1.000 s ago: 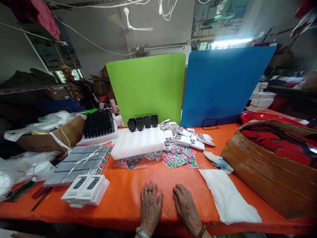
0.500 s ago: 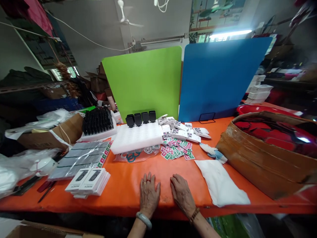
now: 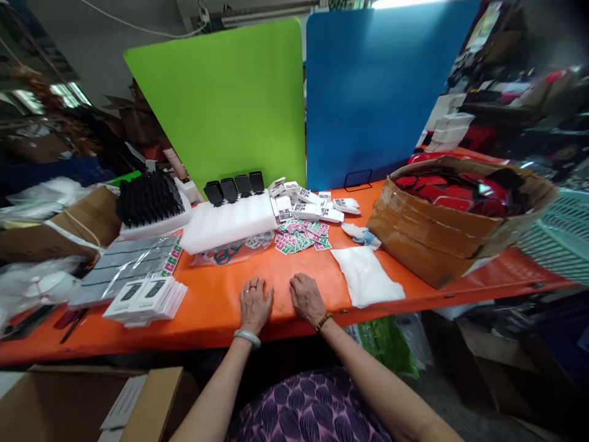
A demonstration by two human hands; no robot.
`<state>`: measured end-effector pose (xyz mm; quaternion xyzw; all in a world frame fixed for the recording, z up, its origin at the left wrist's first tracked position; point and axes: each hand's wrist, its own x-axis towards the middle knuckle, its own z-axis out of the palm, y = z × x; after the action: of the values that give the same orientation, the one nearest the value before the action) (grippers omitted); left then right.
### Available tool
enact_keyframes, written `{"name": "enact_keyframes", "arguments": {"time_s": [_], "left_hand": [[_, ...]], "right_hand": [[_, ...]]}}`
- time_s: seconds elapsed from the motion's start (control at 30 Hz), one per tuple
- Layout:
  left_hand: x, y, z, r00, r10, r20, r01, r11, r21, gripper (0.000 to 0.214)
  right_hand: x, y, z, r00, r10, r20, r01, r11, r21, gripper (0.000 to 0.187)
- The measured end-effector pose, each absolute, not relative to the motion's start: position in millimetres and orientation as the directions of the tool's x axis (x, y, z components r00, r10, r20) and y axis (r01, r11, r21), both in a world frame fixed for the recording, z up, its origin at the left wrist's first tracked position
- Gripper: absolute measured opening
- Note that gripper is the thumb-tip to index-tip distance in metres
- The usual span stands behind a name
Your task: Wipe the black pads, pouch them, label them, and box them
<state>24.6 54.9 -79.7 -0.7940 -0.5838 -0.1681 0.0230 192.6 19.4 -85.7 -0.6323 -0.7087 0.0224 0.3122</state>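
Observation:
My left hand point(image 3: 256, 304) lies palm down near the front edge of the orange tabletop point(image 3: 202, 307), fingers stretched out and holding nothing. To its right, my right hand point(image 3: 307, 298) also rests on the table with its fingers loosely bent and nothing visible in it. Beyond both hands lie a spread of small printed cards point(image 3: 301, 237) and a heap of small white boxes point(image 3: 307, 205). A white foam block point(image 3: 230, 222) carries several black holders point(image 3: 234, 187) along its back edge. The white cloth-like pad point(image 3: 367, 276) lies right of my right hand.
Stacked white boxes point(image 3: 142, 299) and plastic-wrapped grey sheets point(image 3: 120, 267) are on the left. A cardboard box point(image 3: 414, 236) of red parts stands on the right. Green point(image 3: 225, 104) and blue point(image 3: 368, 104) panels rise behind. An open carton point(image 3: 59, 405) sits below the table's left front.
The view has tipped down and shifted right, so my forearms and patterned clothing now show. Both hands stay resting on the table in about the same places.

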Motion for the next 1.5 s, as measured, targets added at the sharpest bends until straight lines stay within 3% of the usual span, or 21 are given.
{"name": "enact_keyframes", "arguments": {"time_s": [1.0,1.5], "left_hand": [[27.6,54.5,-86.0,0.254,0.928,0.272,0.955,-0.284,0.079,0.043],[18.9,58.9,-88.8,0.286,0.886,0.364,0.939,-0.335,0.076,0.039]], "right_hand": [[195.3,16.2,-87.8,-0.024,0.918,0.395,0.883,0.205,-0.422,0.014],[189.3,21.9,-82.4,-0.043,0.935,0.353,0.898,0.191,-0.397,0.011]]}}
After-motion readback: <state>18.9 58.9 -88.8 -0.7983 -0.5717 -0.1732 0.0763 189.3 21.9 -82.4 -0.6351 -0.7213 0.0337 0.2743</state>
